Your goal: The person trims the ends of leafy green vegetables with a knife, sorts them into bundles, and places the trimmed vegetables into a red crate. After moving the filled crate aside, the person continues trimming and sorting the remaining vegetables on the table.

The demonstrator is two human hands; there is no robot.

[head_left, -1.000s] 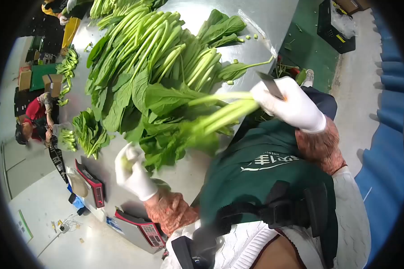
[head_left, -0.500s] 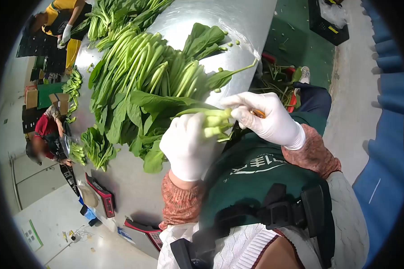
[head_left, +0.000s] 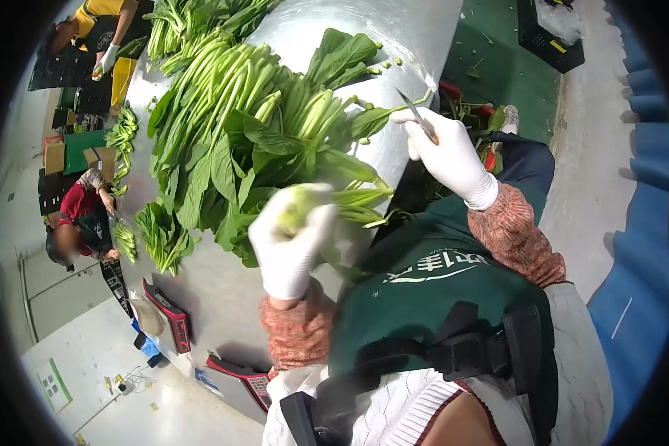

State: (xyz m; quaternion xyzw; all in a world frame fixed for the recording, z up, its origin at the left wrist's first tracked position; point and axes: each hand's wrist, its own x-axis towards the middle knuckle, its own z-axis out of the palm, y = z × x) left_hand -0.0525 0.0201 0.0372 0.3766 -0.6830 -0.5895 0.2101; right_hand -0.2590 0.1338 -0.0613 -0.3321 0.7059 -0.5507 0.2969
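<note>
My left hand (head_left: 293,234), white-gloved and slightly blurred, is closed round a few leafy green stems (head_left: 360,201), whose cut ends point right toward my apron. A small knife (head_left: 418,115) sticks out of my right hand (head_left: 450,152), also gloved, its blade aimed up and left over the table edge. Left of and above my hands, a large heap of leafy greens (head_left: 227,97) covers the metal table (head_left: 290,30). One long-stemmed leaf (head_left: 372,121) lies between the heap and the knife.
Two red scales (head_left: 172,320) stand at the lower left. A smaller bunch of greens (head_left: 163,234) lies near a co-worker in red (head_left: 82,208); another co-worker in yellow (head_left: 100,26) is at the top left. Trimmings lie below the table's right edge. A black crate (head_left: 550,37) sits top right.
My right hand has moved away from the stem ends, up and right, and the knife blade now shows. My left hand has shifted slightly left and turned with the stems.
</note>
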